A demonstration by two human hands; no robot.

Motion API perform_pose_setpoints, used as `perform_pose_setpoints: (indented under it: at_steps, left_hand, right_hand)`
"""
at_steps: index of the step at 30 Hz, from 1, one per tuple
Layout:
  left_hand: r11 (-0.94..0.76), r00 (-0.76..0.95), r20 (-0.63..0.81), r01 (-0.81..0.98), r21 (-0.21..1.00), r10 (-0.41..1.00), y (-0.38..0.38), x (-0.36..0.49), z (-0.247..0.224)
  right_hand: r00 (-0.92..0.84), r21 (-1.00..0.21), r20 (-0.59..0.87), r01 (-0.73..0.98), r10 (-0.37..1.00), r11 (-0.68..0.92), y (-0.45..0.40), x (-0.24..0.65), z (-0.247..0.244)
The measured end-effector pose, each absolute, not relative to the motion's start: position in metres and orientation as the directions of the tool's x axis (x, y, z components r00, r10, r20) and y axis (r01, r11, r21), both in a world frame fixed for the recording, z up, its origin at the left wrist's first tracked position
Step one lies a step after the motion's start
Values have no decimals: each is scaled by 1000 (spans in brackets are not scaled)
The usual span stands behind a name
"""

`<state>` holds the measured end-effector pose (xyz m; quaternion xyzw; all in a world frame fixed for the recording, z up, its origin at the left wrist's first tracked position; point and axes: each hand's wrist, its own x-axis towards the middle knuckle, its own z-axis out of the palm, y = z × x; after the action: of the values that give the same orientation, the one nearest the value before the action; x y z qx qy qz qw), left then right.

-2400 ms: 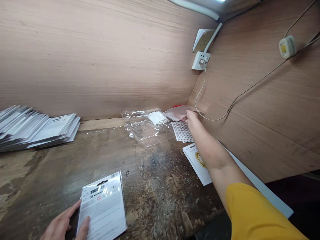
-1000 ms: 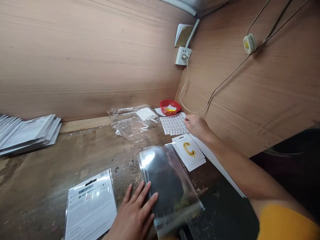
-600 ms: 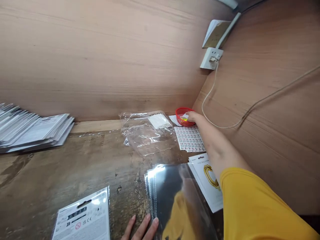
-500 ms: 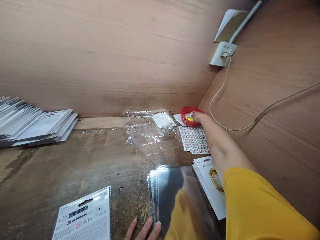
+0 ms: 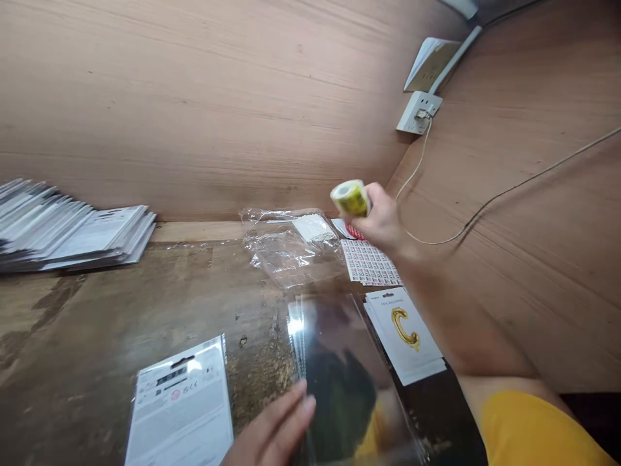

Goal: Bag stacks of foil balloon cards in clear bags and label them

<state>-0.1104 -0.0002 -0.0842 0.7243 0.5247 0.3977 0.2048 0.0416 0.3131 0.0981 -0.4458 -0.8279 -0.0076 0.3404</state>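
Head camera looks forward and down over a scarred brown wooden table (image 5: 121, 304). Nearest, at bottom centre of the frame, the open left hand (image 5: 272, 433) has its fingers (image 5: 301, 404) laid at the edge of a stack of clear plastic sleeves (image 5: 349, 382), which shine with dark reflections; it grips nothing that can be seen. Just left of that hand lies a white card in a clear plastic sleeve (image 5: 179, 408), printed with small dark text and symbols. At lower right, a yellow shirt sleeve (image 5: 533, 430) covers the upper part of the right arm. The right hand (image 5: 381, 220) is closed around a yellow-and-white roll of tape (image 5: 350, 199), lifted above the table with the roll's open end facing left. Beneath that hand, a red plastic basket (image 5: 355, 232) is almost hidden. Closer in, a white foil balloon card with a gold letter C (image 5: 405, 333) lies beside the clear sleeves, and a sheet of small printed labels (image 5: 369, 262) lies beyond it. A crumpled clear plastic bag (image 5: 286, 249) holds a white bundle (image 5: 314, 228). At the left of the frame, a fanned stack of white cards (image 5: 72, 230) leans toward a light plywood wall (image 5: 194, 110), and at upper right a white wall socket (image 5: 418, 112) has a thin pale cable (image 5: 509, 191) running from it.
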Motion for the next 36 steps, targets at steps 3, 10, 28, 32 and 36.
perform_pose_setpoints:
  at_steps: [3,10,28,32,36]
  left_hand:
    - [2,-22,-3,-45,999,1000,10,-129,-35]
    - [220,-24,-304,-632,743,953,35,-202,-6]
    - [43,-411,294,639,768,863,106,-314,-83]
    - [27,-383,354,710,704,853,108,-309,-93]
    - [-32,-277,366,759,651,888,129,-311,-95]
  right_hand:
    - [-701,-206,535,433,471,878,222,5,64]
    - [-810,77,587,69,11,995,152,-60,-1]
    - [-947,240,126,319,297,917,206,-148,-46]
    - [-939,246,96,344,331,906,203,-139,-50]
    - [-925,249,69,378,373,892,196,-134,-47]
